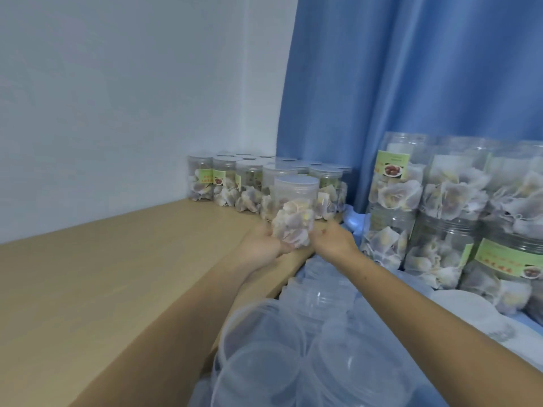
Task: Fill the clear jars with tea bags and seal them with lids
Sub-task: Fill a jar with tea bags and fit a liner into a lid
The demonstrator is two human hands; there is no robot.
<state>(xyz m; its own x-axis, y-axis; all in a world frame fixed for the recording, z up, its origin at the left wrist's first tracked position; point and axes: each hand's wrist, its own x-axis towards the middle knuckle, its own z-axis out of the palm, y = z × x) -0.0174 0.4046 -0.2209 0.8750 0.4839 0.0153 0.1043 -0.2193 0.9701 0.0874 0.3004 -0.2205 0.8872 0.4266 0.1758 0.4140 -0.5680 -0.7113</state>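
Both hands, left (261,245) and right (333,240), grip one lidded jar of tea bags (295,211) at the table's (102,274) far right edge. Just beyond it stand the other sealed jars (235,182). Empty jars (293,356) near, stacked filled jars (435,207) right.

Two bare forearms (411,292), no sleeves

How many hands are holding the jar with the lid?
2. The left hand grips the jar from its left side and the right hand from its right, both low on it, at the far end of the wooden table.
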